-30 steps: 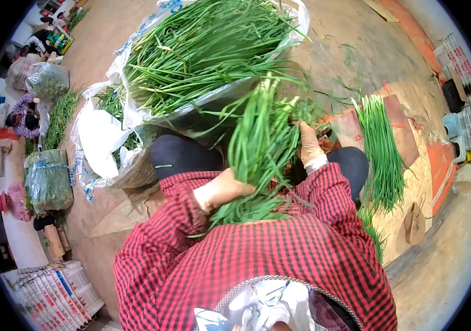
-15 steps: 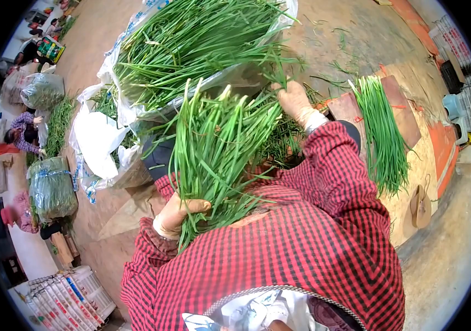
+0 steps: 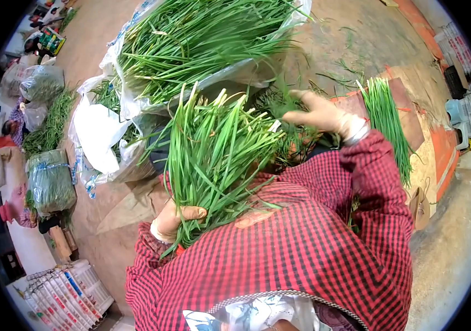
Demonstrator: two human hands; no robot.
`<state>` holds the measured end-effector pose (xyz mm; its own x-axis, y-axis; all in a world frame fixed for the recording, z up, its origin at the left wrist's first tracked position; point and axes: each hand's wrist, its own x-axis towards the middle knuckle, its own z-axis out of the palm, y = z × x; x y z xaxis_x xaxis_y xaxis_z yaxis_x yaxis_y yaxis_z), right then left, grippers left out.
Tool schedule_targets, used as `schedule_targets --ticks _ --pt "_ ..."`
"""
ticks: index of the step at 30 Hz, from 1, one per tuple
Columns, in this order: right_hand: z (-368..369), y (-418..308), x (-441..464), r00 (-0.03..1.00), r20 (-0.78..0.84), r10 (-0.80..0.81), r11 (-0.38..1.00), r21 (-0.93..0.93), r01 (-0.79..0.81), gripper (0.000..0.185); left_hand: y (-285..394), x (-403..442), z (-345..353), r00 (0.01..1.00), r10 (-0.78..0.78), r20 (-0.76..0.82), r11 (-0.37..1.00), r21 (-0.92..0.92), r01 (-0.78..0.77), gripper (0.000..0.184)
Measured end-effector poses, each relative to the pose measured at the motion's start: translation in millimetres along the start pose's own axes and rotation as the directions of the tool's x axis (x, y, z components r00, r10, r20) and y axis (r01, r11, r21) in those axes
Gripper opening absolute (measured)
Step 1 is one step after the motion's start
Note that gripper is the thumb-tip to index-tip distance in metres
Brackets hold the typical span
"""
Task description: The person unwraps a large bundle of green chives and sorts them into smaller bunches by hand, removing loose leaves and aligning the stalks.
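My left hand (image 3: 173, 220), in a pale glove, is closed around the leafy lower end of a loose bunch of garlic chives (image 3: 213, 151). The bunch fans upward over my lap, its pale stem ends at the top. Right of those ends is my right hand (image 3: 323, 115), its thumb and fingers apart and the fingertips slightly blurred. Blurred green scraps (image 3: 286, 99) hang in the air just left of its fingers. Beneath them, loose trimmings (image 3: 296, 140) lie in a dark heap. A large plastic bag (image 3: 235, 71) of chives lies open beyond the bunch.
A neat bundle of chives (image 3: 384, 121) rests on a board at the right, near a sandal (image 3: 420, 207). White crates (image 3: 64, 295) stand at lower left. A tied bale (image 3: 50, 182) and a co-worker (image 3: 16, 127) are at far left.
My right hand has moved right, away from the bunch, and its fingers have spread, with green scraps loose beside them. My left hand keeps hold of the chives.
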<state>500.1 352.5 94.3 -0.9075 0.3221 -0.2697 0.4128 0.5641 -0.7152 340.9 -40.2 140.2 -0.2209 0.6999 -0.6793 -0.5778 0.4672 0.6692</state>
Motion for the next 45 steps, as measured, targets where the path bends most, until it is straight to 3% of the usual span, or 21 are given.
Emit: schedule_targets --ticks 2,4,8,12,14,17,19,21,23,24,25,28,31,32,34,36,38,39,41,43,45 --pt "41 -30 0 0.984 -0.012 -0.179 0.967 0.184 0.178 0.093 5 3 8 1.0 -0.006 -0.001 1.0 -0.012 0.006 0.039" --pt "72 -58 7 0.984 -0.072 -0.164 0.948 -0.288 0.137 0.074 10 4 14 1.0 0.023 0.008 0.999 0.031 -0.023 0.045" --pt "82 -32 26 0.948 -0.101 -0.301 0.907 -0.338 0.252 0.041 11 -4 10 0.998 0.046 0.035 0.995 0.092 -0.049 0.051" --pt "67 -15 20 0.996 -0.028 -0.089 0.874 -0.482 0.064 0.036 17 -8 17 0.994 0.097 0.05 0.979 0.177 -0.105 0.056" --pt "54 44 28 0.972 -0.233 -0.015 0.897 -0.432 -0.089 0.027 13 -9 14 0.997 0.063 0.038 0.985 0.158 -0.068 0.056" --pt "23 79 30 0.913 -0.405 0.049 0.995 -0.062 -0.081 0.02 13 -8 11 0.999 0.035 0.022 0.981 0.192 -0.039 0.052" --pt "0 49 17 0.863 -0.294 0.412 0.803 0.564 -0.191 0.017 16 -3 13 0.998 0.054 0.018 0.972 0.226 -0.056 0.05" --pt "18 26 15 0.821 -0.492 -0.289 0.914 0.115 0.39 0.019 22 4 16 1.0 0.012 0.018 0.928 0.373 -0.018 0.047" --pt "50 -30 0 0.935 -0.272 -0.229 0.804 0.488 0.339 0.034 25 10 28 0.996 0.081 0.037 0.905 0.417 -0.089 0.046" --pt "52 -57 -10 0.925 -0.249 -0.287 0.933 0.144 0.329 0.056 26 12 34 0.989 0.142 0.051 0.879 0.453 -0.149 0.045" --pt "55 -73 -3 0.987 0.012 -0.159 0.98 -0.116 0.159 0.072 22 15 33 0.989 0.131 0.063 0.874 0.464 -0.146 0.047" --pt "88 -67 19 0.939 -0.205 -0.276 0.93 -0.303 0.207 0.04 25 15 39 0.986 0.168 0.026 0.739 0.659 -0.143 0.049" --pt "93 -58 23 0.875 -0.22 -0.431 0.872 -0.351 0.341 0.034 32 11 33 0.997 0.083 0.005 0.732 0.678 -0.064 0.051" --pt "83 -60 22 0.93 -0.137 -0.342 0.861 -0.442 0.252 0.023 33 7 30 0.997 0.078 0.006 0.731 0.68 -0.061 0.051" --pt "73 -31 26 0.907 -0.35 -0.232 0.948 -0.29 0.131 0.012 32 0 25 0.992 0.125 -0.011 0.762 0.641 -0.089 0.049" --pt "57 14 33 0.88 -0.458 -0.126 0.955 -0.295 -0.017 0.017 28 -3 18 0.982 0.188 0.028 0.71 0.687 -0.156 0.048" --pt "28 47 32 0.866 -0.458 0.198 0.977 0.027 -0.21 0.028 32 -9 18 0.996 0.067 -0.054 0.827 0.561 -0.025 0.046" --pt "24 49 29 0.867 -0.458 0.199 0.977 0.024 -0.212 0.028 30 -8 16 0.992 0.125 -0.027 0.807 0.585 -0.085 0.043" --pt "4 15 8 0.943 -0.333 0.012 0.983 0.178 0.05 0.04 30 -5 19 0.991 0.125 -0.05 0.773 0.631 -0.066 0.043" --pt "18 -13 7 0.852 -0.365 -0.375 0.927 -0.147 0.344 0.061 33 0 21 0.989 0.13 -0.066 0.729 0.683 -0.05 0.043" --pt "15 -59 13 0.939 0.021 -0.343 0.925 -0.167 0.342 0.066 34 8 20 0.992 0.123 0.037 0.516 0.851 -0.096 0.043"
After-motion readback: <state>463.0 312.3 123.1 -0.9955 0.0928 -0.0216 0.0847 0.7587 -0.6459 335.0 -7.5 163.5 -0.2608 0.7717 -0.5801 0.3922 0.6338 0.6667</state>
